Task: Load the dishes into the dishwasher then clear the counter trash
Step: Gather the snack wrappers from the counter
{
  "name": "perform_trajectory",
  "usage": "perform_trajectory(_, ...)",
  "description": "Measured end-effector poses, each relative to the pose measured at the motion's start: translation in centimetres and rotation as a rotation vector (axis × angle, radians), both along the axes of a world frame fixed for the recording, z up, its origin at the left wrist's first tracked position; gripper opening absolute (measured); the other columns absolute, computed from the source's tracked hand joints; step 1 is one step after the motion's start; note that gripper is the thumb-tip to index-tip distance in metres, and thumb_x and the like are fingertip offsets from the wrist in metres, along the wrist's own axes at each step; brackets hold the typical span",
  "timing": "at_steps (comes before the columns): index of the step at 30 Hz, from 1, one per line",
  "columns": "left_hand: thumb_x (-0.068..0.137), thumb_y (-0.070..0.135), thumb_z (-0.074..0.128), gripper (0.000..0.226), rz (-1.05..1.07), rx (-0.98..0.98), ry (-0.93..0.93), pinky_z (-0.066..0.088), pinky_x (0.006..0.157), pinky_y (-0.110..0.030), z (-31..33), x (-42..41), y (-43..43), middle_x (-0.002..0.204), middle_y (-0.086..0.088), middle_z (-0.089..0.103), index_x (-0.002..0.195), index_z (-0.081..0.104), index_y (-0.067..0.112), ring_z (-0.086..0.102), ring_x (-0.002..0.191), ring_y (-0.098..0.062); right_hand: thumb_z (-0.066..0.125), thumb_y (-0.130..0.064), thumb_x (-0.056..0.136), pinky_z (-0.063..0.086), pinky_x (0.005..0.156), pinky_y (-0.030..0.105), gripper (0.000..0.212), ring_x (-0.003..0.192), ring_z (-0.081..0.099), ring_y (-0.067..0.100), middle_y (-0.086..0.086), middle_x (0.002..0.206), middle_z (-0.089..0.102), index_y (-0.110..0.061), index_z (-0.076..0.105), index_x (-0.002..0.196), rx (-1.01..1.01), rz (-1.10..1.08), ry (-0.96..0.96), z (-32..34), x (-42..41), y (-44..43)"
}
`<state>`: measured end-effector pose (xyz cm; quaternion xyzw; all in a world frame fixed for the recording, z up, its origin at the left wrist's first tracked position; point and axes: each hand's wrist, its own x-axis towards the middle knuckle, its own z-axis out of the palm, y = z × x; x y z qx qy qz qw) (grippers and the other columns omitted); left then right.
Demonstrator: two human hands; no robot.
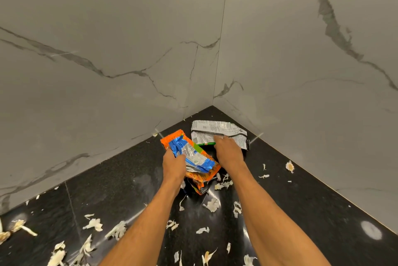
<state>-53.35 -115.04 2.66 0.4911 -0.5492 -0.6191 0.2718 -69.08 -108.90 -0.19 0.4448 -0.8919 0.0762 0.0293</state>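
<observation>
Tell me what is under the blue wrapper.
An orange wrapper lies directly under the blue wrapper; the left hand holds both. Anything beneath the orange one is covered.

A crumpled blue-and-silver wrapper [195,154] is stacked on a crumpled orange snack packet [204,179], and both are gripped by the left hand [173,166] near the corner of the black tabletop [120,179]. A flattened silver wrapper [217,128], printed in black, is laid just behind them; its near edge is covered by the right hand [229,151], whose grip is hidden. Pale papery peel scraps [212,204] are scattered across the tabletop.
</observation>
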Motion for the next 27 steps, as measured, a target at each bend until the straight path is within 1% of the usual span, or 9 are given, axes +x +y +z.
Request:
perform_trajectory(4, 0.098, 0.001, 0.044, 0.02, 0.008, -0.039, 0.024, 0.05, 0.061, -0.025, 0.4, 0.6, 1.0, 0.095, -0.003, 0.065, 0.101, 0.055, 0.018, 0.066, 0.085, -0.019, 0.047, -0.006, 0.096, 0.051, 0.078, 0.038, 0.022, 0.098, 0.064, 0.028, 0.011, 0.107, 0.068, -0.011, 0.059, 0.113, -0.077, -0.057, -0.058, 0.8, 2.0, 1.5)
perform_trajectory(6, 0.097, 0.0, 0.043, 0.026, 0.014, -0.06, 0.026, 0.052, 0.067, -0.029, 0.5, 0.9, 1.6, 0.095, -0.001, 0.065, 0.099, 0.056, 0.022, 0.064, 0.087, -0.018, 0.044, -0.007, 0.097, 0.051, 0.073, 0.039, 0.019, 0.089, 0.065, 0.026, 0.009, 0.101, 0.069, -0.012, 0.06, 0.105, -0.135, -0.114, -0.133, 1.1, 3.1, 2.3)
perform_trajectory(9, 0.096, -0.001, 0.043, 0.026, 0.021, -0.044, 0.042, 0.055, 0.077, -0.04, 1.2, 1.8, 2.9, 0.094, -0.002, 0.064, 0.105, 0.058, 0.018, 0.066, 0.088, -0.022, 0.038, -0.01, 0.097, 0.049, 0.072, 0.038, 0.021, 0.088, 0.065, 0.028, 0.01, 0.099, 0.069, -0.011, 0.059, 0.1, -0.164, -0.211, -0.211, 2.0, 4.6, 4.2)
perform_trajectory(11, 0.096, -0.002, 0.043, 0.026, 0.041, -0.054, 0.06, 0.055, 0.076, -0.043, 1.7, 2.5, 3.7, 0.097, -0.005, 0.064, 0.112, 0.059, 0.012, 0.066, 0.09, -0.025, 0.037, -0.01, 0.096, 0.046, 0.072, 0.038, 0.023, 0.091, 0.065, 0.031, 0.012, 0.101, 0.068, -0.01, 0.059, 0.101, -0.178, -0.257, -0.242, 2.8, 5.3, 5.7)
perform_trajectory(14, 0.097, -0.001, 0.042, 0.023, 0.072, -0.064, 0.087, 0.05, 0.061, -0.028, 3.1, 4.1, 4.8, 0.1, -0.01, 0.065, 0.111, 0.058, 0.008, 0.065, 0.085, -0.022, 0.035, -0.014, 0.097, 0.044, 0.073, 0.036, 0.027, 0.093, 0.064, 0.032, 0.013, 0.101, 0.068, -0.01, 0.061, 0.099, -0.237, -0.319, -0.293, 4.4, 6.3, 8.1)
perform_trajectory(17, 0.099, 0.002, 0.042, 0.025, 0.07, -0.051, 0.079, 0.049, 0.058, -0.027, 3.9, 5.5, 6.0, 0.104, -0.012, 0.065, 0.118, 0.055, 0.009, 0.066, 0.086, -0.023, 0.033, -0.026, 0.099, 0.053, 0.076, 0.042, 0.03, 0.082, 0.065, 0.028, 0.008, 0.088, 0.068, -0.016, 0.06, 0.091, -0.36, -0.341, -0.331, 6.1, 8.0, 9.9)
perform_trajectory(23, 0.099, 0.002, 0.044, 0.029, -0.016, -0.014, 0.102, 0.048, 0.058, -0.023, 6.0, 7.0, 9.5, 0.105, -0.006, 0.063, 0.126, 0.052, 0.008, 0.063, 0.079, -0.013, 0.04, -0.033, 0.099, 0.049, 0.055, 0.039, 0.03, 0.055, 0.058, 0.017, -0.001, 0.064, 0.062, -0.022, 0.057, 0.077, -0.553, -0.218, -0.376, 8.8, 13.7, 13.2)
perform_trajectory(25, 0.099, 0.004, 0.046, 0.03, -0.059, -0.011, 0.119, 0.052, 0.067, -0.027, 6.5, 7.5, 10.6, 0.112, -0.008, 0.064, 0.127, 0.053, 0.01, 0.063, 0.09, -0.017, 0.042, -0.033, 0.099, 0.042, 0.048, 0.024, 0.029, 0.053, 0.055, 0.009, -0.004, 0.067, 0.064, -0.022, 0.061, 0.079, -0.549, -0.158, -0.341, 9.2, 15.6, 13.9)
perform_trajectory(27, 0.1, 0.01, 0.047, 0.026, -0.083, 0.018, 0.157, 0.052, 0.088, -0.039, 6.8, 8.1, 11.6, 0.114, -0.008, 0.064, 0.124, 0.056, 0.014, 0.062, 0.102, -0.022, 0.047, -0.034, 0.098, 0.043, 0.053, 0.02, 0.026, 0.061, 0.057, 0.007, -0.005, 0.077, 0.066, -0.022, 0.068, 0.088, -0.544, -0.095, -0.305, 9.5, 17.4, 14.5)
